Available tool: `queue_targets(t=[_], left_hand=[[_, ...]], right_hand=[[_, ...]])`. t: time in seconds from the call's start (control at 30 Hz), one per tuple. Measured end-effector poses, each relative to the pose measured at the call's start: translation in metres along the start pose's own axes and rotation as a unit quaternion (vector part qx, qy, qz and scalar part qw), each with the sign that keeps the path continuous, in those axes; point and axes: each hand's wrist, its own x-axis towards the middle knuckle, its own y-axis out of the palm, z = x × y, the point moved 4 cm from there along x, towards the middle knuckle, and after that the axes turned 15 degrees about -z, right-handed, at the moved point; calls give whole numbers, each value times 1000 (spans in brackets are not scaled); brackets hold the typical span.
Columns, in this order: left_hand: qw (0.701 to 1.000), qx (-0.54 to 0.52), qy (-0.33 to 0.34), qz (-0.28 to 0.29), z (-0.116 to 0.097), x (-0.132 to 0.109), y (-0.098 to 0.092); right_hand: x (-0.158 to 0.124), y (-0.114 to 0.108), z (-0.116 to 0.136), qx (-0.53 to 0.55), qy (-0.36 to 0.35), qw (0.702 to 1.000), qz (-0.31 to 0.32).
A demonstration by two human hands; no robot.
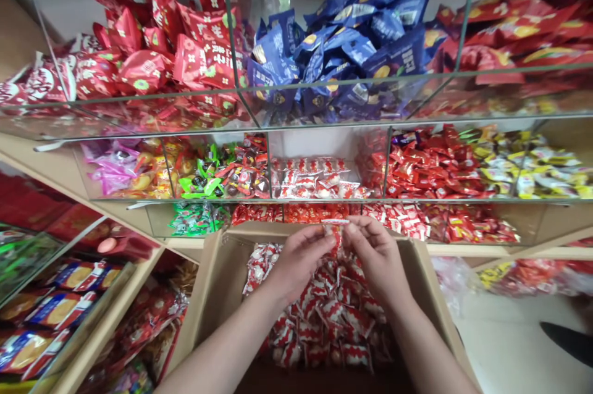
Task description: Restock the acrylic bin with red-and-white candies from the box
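Observation:
My left hand (301, 261) and my right hand (373, 253) meet above an open cardboard box (210, 273). Between their fingertips is a small red-and-white wrapped candy (334, 234), pinched from both sides. Beneath them, many loose wrapped candies (319, 326) of the same red-and-white kind fill the bottom of the box. Straight ahead, a glass shelf compartment holds similar red-and-white candies (319, 181), laid partly in rows. My forearms cover part of the box's inside.
Clear glass dividers (388, 162) and shelf edges run across in front. Blue snack packets (343, 42) and red snack packets (152, 48) fill the upper shelf. Packaged biscuits (60, 307) lie in a bin at left. A pale floor (504, 332) shows at lower right.

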Motion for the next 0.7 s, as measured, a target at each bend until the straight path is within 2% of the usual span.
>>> queue_targets(t=[0.1, 0.23, 0.27, 0.33, 0.4, 0.47, 0.53, 0.6, 0.67, 0.7], left_hand=[[999, -41, -14, 0, -1, 0, 0], [999, -39, -12, -7, -3, 1, -4], [999, -34, -5, -22, -4, 1, -7], [998, -25, 13, -62, -6, 2, -11], [996, -19, 23, -89, -9, 3, -14], [996, -12, 18, -82, -12, 3, -12], [998, 22, 22, -55, -18, 4, -8], [995, 88, 42, -15, -28, 9, -3], [975, 190, 116, 9, -47, 22, 3], [944, 270, 188, 10, -59, 32, 6]], right_hand=[[-2, 3, -2, 9, -2, 1000, 28], [-3, 8, -3, -14, -31, 997, 69], [-4, 9, -1, -29, -59, 995, 70], [-8, 11, 7, -92, -157, 980, 75], [-16, 14, 15, -187, -286, 935, 98], [-25, 17, 19, -274, -386, 871, 130], [-28, 16, 21, -320, -442, 826, 140], [-23, 13, 29, -344, -484, 796, 118], [-6, 13, 43, -371, -520, 765, 77], [6, 16, 52, -394, -535, 746, 58]])
